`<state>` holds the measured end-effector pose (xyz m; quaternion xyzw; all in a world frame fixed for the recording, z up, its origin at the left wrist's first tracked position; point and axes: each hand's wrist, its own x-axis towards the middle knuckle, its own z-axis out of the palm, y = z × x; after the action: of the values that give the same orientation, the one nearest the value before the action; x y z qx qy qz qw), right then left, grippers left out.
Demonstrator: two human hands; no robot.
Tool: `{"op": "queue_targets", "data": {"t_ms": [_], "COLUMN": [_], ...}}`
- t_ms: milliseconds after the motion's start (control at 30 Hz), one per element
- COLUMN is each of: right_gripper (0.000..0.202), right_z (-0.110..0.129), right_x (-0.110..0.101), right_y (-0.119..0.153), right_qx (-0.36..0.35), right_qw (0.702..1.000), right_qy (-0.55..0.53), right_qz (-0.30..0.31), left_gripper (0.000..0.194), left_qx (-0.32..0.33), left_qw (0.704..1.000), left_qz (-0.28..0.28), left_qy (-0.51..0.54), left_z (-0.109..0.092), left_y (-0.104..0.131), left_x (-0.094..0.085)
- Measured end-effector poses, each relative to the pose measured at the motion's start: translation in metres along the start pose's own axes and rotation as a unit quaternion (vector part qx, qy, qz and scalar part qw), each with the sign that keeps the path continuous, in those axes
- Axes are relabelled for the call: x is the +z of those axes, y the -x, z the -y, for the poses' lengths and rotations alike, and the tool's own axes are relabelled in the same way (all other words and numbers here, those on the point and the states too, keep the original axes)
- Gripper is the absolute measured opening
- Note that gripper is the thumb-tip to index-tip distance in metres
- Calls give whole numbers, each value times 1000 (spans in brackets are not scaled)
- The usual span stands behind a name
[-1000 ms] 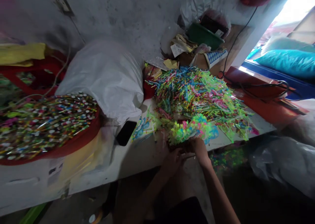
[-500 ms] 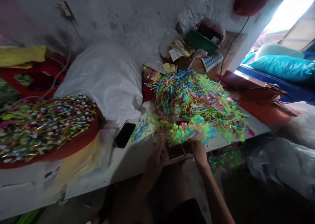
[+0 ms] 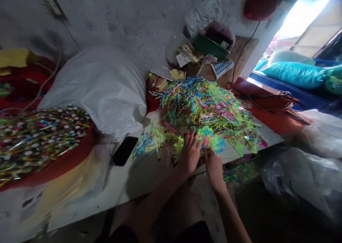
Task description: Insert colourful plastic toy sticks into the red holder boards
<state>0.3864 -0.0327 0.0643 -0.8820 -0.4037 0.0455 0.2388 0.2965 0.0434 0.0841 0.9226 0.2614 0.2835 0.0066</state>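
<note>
My left hand [image 3: 190, 154] lies with fingers spread and extended over the left part of a bunch of small neon plastic pieces [image 3: 211, 138], in green, pink and blue. Close on its right, my right hand [image 3: 214, 164] is closed at the near edge of that bunch; whatever its curled fingers hold is hidden. Behind both hands rises a large pile of thin, colourful plastic strips [image 3: 203, 104]. Left of my left hand are a few loose blue and green pieces [image 3: 144, 143] on the white table [image 3: 112, 189].
A black phone [image 3: 125, 151] lies on the table. To the left are a red basin [image 3: 77, 152] full of colourful small tubes and a bulging white sack [image 3: 98, 86]. A green bin [image 3: 211, 46] stands at the back. Clear plastic bags [image 3: 299, 179] are at the right.
My left hand has moved right and up onto the bunch, its fingers opening out. My right hand stays by the bunch. The whole view has shifted slightly, with things appearing further left.
</note>
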Motion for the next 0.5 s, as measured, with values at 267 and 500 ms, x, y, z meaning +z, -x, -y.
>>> {"op": "queue_targets", "data": {"t_ms": [267, 500], "right_gripper": [32, 41], "right_z": [4, -8], "right_x": [15, 59], "right_y": [8, 28], "right_qx": [18, -33], "right_qw": [997, 966], "right_qy": [-32, -217], "right_qz": [62, 135], "left_gripper": [26, 28], "left_qx": [-45, -20], "left_qw": [999, 999], "left_qz": [3, 26], "left_qy": [-11, -17], "left_z": [10, 24], "left_y": [0, 4], "left_x": [-17, -27]}}
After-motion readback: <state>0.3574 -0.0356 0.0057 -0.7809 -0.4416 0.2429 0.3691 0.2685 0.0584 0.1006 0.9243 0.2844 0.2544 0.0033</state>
